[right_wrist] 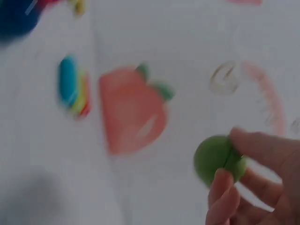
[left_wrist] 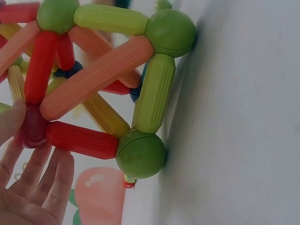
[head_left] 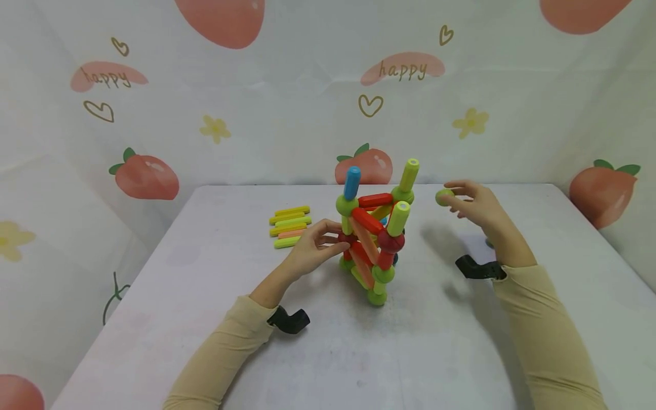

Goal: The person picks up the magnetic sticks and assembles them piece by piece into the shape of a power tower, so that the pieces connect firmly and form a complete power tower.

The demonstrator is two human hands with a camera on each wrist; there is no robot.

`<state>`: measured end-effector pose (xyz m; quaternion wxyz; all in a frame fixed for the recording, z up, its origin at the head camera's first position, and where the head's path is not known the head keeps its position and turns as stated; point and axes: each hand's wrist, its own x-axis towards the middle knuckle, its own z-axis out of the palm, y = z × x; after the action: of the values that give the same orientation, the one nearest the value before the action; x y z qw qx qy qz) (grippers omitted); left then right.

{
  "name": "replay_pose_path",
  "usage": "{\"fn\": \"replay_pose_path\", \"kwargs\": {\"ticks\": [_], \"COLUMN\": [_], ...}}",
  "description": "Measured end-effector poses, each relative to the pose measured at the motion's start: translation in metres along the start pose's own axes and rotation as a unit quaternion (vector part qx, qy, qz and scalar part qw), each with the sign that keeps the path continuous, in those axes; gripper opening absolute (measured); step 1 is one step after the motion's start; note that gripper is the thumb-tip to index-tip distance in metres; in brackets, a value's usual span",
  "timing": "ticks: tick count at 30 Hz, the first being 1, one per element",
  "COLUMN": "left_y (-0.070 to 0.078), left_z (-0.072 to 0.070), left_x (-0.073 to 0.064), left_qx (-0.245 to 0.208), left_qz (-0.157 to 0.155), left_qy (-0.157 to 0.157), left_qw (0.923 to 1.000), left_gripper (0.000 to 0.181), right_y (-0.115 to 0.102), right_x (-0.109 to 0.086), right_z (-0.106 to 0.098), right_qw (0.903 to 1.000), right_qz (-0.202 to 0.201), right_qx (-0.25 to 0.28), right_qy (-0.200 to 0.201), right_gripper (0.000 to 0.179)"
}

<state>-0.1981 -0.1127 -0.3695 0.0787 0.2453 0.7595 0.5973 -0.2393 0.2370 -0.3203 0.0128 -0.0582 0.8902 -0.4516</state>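
Sleeved right hand (head_left: 476,206) holds ball (head_left: 442,197) apart from tower (head_left: 367,221).

Fingers (left_wrist: 60,180) around dark red ball (left_wrist: 35,130)

Green ball (head_left: 443,197); red, peach and lime framework (head_left: 365,237) (one corner (right_wrist: 18,18) seemingly navy).

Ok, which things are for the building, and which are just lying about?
Job in hand:
ball-and-stick frame, held by the left hand
green ball, pinched by the right hand

Just lying about:
loose yellow, green and salmon sticks, perhaps spares
dark piece, partly hidden, too little showing to name
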Motion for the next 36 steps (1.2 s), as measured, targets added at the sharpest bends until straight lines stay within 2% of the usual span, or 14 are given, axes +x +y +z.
{"fn": "replay_pose_path", "kwargs": {"ticks": [2, 3, 5, 9, 11, 14, 18, 22, 25, 27, 29, 31, 33, 36], "left_y": [-0.001, -0.001, -0.002, -0.001, -0.001, -0.001, -0.001, -0.001, 0.0, 0.0, 0.0, 0.001, 0.0, -0.001], "left_z": [0.002, 0.002, 0.004, 0.005, 0.005, 0.005, 0.005, 0.005, 0.006, 0.006, 0.006, 0.006, 0.006, 0.006], "left_x": [0.002, 0.002, 0.003, 0.004, 0.004, 0.004, 0.003, 0.004, 0.004, 0.004, 0.004, 0.004, 0.004, 0.004], "left_qx": [-0.001, -0.001, -0.002, 0.001, 0.003, 0.005, 0.005, 0.002, 0.002, 0.002, 0.003, 0.003, 0.003, 0.004], "left_qz": [0.002, 0.003, 0.003, 0.002, -0.001, -0.003, -0.005, -0.001, 0.001, -0.002, -0.006, -0.009, -0.012, -0.012], "left_qy": [-0.002, -0.004, -0.006, -0.005, -0.004, -0.003, -0.005, -0.006, -0.005, -0.004, -0.003, -0.004, -0.004, -0.004], "left_qw": [1.0, 1.0, 1.0, 1.0, 1.0, 1.0, 1.0, 1.0, 1.0, 1.0, 1.0, 0.9999, 0.9999, 0.9999], "left_gripper": [0.033, 0.033, 0.033, 0.033, 0.033, 0.033, 0.033, 0.033, 0.034, 0.034, 0.034, 0.034, 0.034, 0.033], "right_y": [-0.023, -0.035, -0.057, -0.095, -0.108, -0.116, -0.114, -0.099, -0.078, -0.058, -0.035, -0.011, 0.011, 0.042], "right_x": [-0.005, -0.009, -0.016, -0.029, -0.032, -0.034, -0.033, -0.032, -0.03, -0.027, -0.024, -0.021, -0.02, -0.02], "right_z": [0.0, 0.0, -0.001, 0.0, 0.002, 0.006, 0.007, -0.003, -0.016, -0.026, -0.035, -0.044, -0.051, -0.058], "right_qw": [0.9967, 0.9905, 0.9652, 0.902, 0.8939, 0.9031, 0.917, 0.9227, 0.9364, 0.9556, 0.9783, 0.9925, 0.998, 0.9934], "right_qz": [-0.053, -0.087, -0.162, -0.277, -0.294, -0.288, -0.28, -0.272, -0.236, -0.191, -0.124, -0.052, 0.023, 0.098], "right_qx": [0.056, 0.101, 0.198, 0.327, 0.335, 0.316, 0.282, 0.271, 0.254, 0.212, 0.141, 0.073, -0.012, -0.059], "right_qy": [0.026, 0.037, 0.056, 0.056, 0.052, 0.039, 0.031, 0.037, 0.055, 0.073, 0.087, 0.083, 0.058, -0.012], "right_gripper": [0.042, 0.036, 0.027, 0.028, 0.029, 0.027, 0.026, 0.026, 0.022, 0.018, 0.015, 0.019, 0.037, 0.065]}}
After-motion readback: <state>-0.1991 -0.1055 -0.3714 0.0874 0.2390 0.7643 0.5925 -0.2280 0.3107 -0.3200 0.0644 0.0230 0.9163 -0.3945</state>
